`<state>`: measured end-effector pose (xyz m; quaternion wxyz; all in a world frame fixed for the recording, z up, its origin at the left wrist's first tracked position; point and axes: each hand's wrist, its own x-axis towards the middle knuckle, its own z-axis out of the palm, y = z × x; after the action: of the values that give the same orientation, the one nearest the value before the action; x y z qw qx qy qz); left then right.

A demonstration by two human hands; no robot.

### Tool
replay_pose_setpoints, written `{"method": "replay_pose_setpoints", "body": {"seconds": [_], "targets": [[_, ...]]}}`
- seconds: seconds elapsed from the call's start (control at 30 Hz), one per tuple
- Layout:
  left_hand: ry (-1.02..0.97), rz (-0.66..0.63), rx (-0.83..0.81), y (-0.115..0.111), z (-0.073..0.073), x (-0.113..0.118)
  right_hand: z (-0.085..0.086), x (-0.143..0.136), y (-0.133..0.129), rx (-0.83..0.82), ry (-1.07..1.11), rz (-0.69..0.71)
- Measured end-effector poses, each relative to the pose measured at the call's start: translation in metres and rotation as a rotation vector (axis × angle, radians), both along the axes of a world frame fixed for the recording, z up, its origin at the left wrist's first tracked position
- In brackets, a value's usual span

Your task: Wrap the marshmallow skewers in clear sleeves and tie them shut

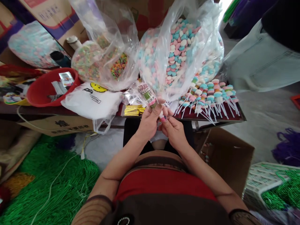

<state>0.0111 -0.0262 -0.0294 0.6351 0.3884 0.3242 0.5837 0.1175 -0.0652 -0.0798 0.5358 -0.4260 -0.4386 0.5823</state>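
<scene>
Both my hands meet at the table's front edge. My left hand (150, 122) is closed on a clear printed wrapper (147, 94) with a green and pink label, which sticks up and to the left beyond the fingers. My right hand (172, 127) is pinched at a small pink and white candy piece (162, 117) at the wrapper's lower end; the fingers partly hide it. Just left of the hands lie yellow twist ties (134, 110). Candy skewers on white sticks (211, 93) are piled to the right.
Behind the hands stand a large bag of pastel candies (179, 47) and a bag of small colourful candies (118, 64). A red basin (37, 90) and a white bag (93, 103) are at left. A person in light trousers (264, 59) is at right, above an open carton (229, 156).
</scene>
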Motion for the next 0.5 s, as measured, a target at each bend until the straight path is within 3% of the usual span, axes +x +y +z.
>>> {"method": "replay_pose_setpoints", "body": {"seconds": [0.17,0.3,0.37,0.5], "targets": [[0.072,0.071,0.046,0.008,0.000,-0.006,0.010,0.006,0.000,-0.018,-0.054,0.053],[0.192,-0.013,0.093,0.008,-0.005,-0.012,0.011,0.007,0.002,0.012,-0.035,-0.018],[0.330,-0.016,0.134,0.004,-0.009,-0.015,0.010,0.006,0.002,0.030,-0.019,-0.046],[0.653,0.132,0.300,0.001,-0.016,-0.021,0.008,0.005,0.002,0.036,-0.035,-0.069]]}}
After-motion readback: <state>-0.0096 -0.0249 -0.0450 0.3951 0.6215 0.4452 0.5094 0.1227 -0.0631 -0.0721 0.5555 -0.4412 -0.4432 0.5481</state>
